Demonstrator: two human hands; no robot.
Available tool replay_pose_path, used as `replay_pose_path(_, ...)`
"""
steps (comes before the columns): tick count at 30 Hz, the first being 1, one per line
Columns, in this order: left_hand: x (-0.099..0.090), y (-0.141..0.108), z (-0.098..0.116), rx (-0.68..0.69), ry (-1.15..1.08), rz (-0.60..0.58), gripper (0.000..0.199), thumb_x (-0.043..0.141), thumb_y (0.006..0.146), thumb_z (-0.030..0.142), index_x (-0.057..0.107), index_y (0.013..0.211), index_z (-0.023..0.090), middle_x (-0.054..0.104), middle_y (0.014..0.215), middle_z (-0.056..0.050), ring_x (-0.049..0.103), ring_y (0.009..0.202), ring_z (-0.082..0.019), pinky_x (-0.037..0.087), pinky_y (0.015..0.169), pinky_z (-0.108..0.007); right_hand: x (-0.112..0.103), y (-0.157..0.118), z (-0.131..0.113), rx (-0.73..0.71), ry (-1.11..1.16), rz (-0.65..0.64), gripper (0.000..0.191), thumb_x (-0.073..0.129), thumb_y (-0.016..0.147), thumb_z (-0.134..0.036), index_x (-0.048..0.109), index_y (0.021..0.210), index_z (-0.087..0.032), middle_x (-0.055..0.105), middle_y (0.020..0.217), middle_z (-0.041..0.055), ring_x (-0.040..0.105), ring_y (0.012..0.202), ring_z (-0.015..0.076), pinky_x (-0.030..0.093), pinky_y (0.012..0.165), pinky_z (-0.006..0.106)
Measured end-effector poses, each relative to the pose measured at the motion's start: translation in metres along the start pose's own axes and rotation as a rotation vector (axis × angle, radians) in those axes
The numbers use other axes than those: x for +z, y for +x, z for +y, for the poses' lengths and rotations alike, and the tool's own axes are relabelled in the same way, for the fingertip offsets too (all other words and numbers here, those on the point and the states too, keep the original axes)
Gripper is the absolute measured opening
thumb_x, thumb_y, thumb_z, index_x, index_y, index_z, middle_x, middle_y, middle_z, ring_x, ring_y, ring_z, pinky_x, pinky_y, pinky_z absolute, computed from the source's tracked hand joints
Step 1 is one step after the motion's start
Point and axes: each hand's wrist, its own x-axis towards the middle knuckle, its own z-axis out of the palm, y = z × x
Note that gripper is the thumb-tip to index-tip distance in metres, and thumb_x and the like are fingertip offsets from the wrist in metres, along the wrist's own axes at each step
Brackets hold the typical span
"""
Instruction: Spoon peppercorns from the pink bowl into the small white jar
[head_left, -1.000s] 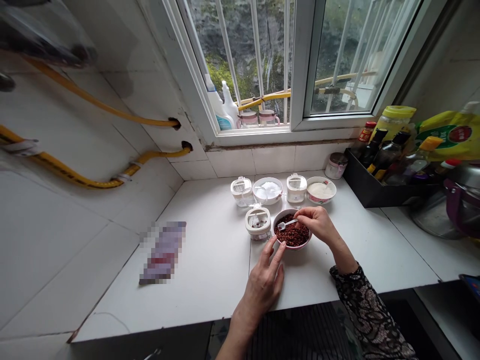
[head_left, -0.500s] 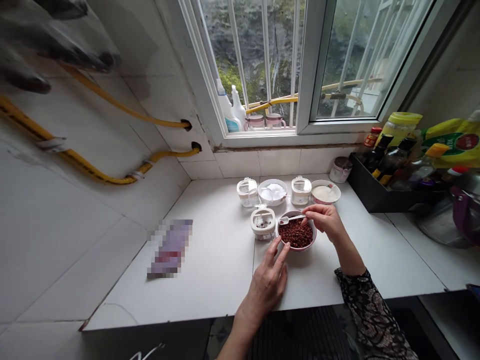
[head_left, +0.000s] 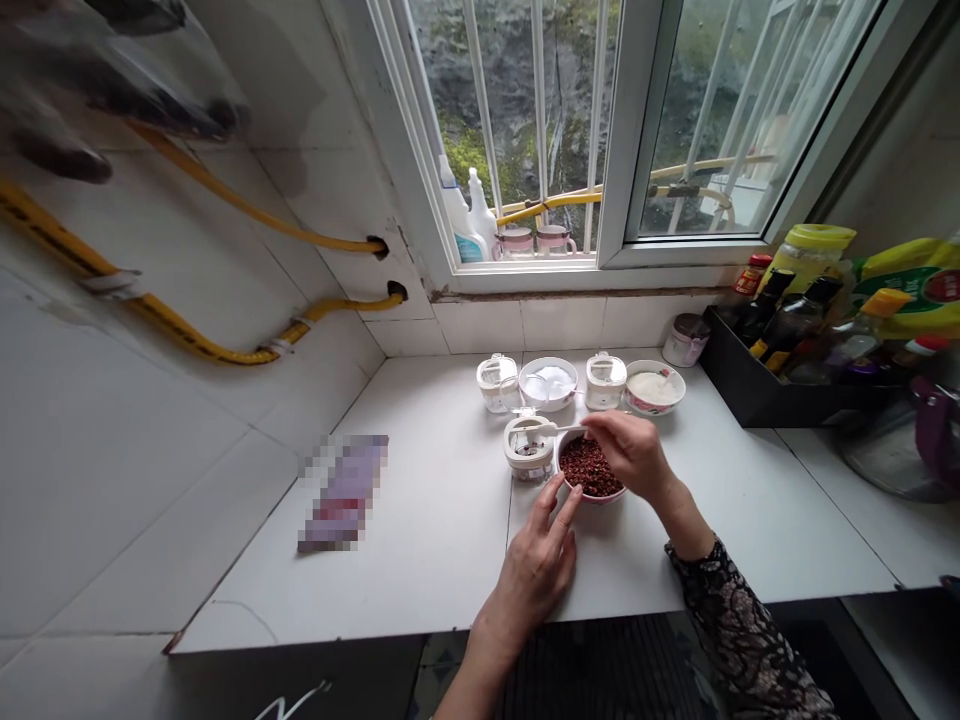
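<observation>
spoon (head_left: pixel 559 429) shifted left; now apparently above the jar (head_left: pixel 528 467)

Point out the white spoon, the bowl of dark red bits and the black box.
White spoon (head_left: pixel 564 429), head view: handle.
Bowl of dark red bits (head_left: pixel 602 499), head view: near outer wall.
Black box (head_left: pixel 776 399), head view: front wall.

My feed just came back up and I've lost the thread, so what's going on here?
A person's right hand holds a small white spoon, its far end at the mouth of a clear jar. The left hand has its fingertips against the bowl of dark red bits beside that jar. Whether the spoon carries anything is too small to tell. Behind stand two more jars and two bowls of pale contents.
</observation>
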Motion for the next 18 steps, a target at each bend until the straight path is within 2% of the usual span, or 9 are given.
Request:
replay_pose_path(3,-0.002,0.001,0.001,-0.006,-0.008,-0.009,0.075,0.044,0.094,0.003,0.019,0.162,0.024,0.037,0.16,-0.019,0.046,0.144,-0.03,0.054,0.107,-0.043,-0.021,0.0,0.009,0.142,0.006,0.026,0.023,0.051,0.095,-0.026,0.073,0.092,-0.02,0.072,0.075,0.0065,0.066,0.068,0.0202,0.054,0.07,0.034)
replay_pose_path(6,-0.002,0.001,0.002,-0.004,-0.007,-0.002,0.073,0.045,0.095,0.004,0.022,0.161,0.023,0.039,0.158,-0.019,0.046,0.144,-0.029,0.054,0.107,-0.043,-0.034,-0.001,0.017,0.182,-0.057,-0.018,0.023,0.051,0.092,-0.022,0.072,0.085,-0.02,0.071,0.074,0.0057,0.066,0.069,0.0196,0.052,0.07,0.032)
replay_pose_path(12,-0.003,0.001,0.002,-0.002,0.013,0.0,0.072,0.045,0.096,0.005,0.022,0.161,0.024,0.038,0.159,-0.018,0.046,0.144,-0.029,0.055,0.107,-0.041,-0.022,-0.005,0.018,0.268,-0.129,-0.173,0.023,0.05,0.088,-0.015,0.07,0.079,-0.02,0.074,0.077,0.005,0.064,0.068,0.0185,0.045,0.066,0.029)
replay_pose_path(18,-0.004,0.002,0.003,0.0,0.024,-0.006,0.073,0.044,0.096,0.005,0.019,0.162,0.025,0.037,0.159,-0.018,0.046,0.144,-0.028,0.054,0.107,-0.042,-0.016,-0.005,0.023,0.374,-0.074,-0.118,0.023,0.05,0.086,-0.018,0.071,0.077,-0.021,0.072,0.07,0.0025,0.063,0.064,0.0177,0.045,0.063,0.028)
